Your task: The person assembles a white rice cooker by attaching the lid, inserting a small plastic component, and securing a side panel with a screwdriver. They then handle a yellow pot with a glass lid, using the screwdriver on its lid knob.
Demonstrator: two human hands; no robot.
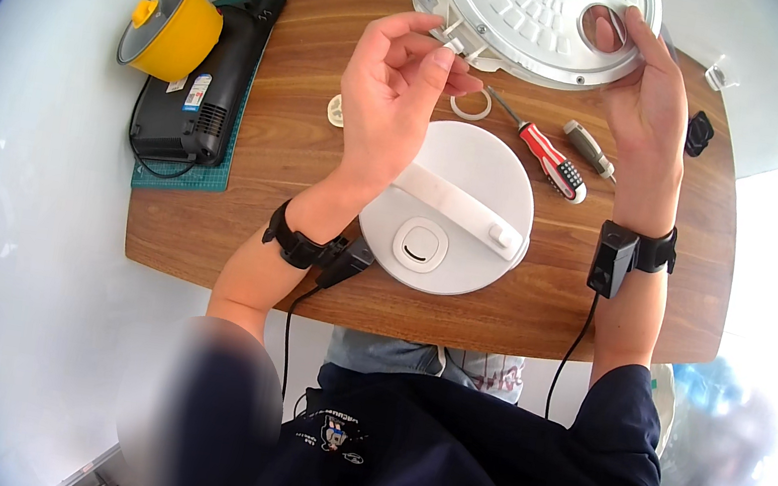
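Observation:
A round silvery-white appliance lid (534, 13) with an embossed pattern, a round opening and small screws is tilted up over the far side of the table. My right hand (646, 85) grips its right edge, with fingertips showing through the opening. My left hand (398, 79) is at the lid's lower left edge, thumb and fingers closed around a small white hinge-like piece (453, 45) there; the fingers partly hide it. Below my hands, a white round cover (441, 266) with a raised handle strip and a vent disc lies on the table.
A red-and-white screwdriver (552, 162), a grey-handled screwdriver (589, 150) and a white ring (471, 104) lie on the wooden table (497, 325). At left, a yellow pot (179, 36) and a black appliance (198, 119) rest on a green mat (217, 179). Cables hang from both wrists.

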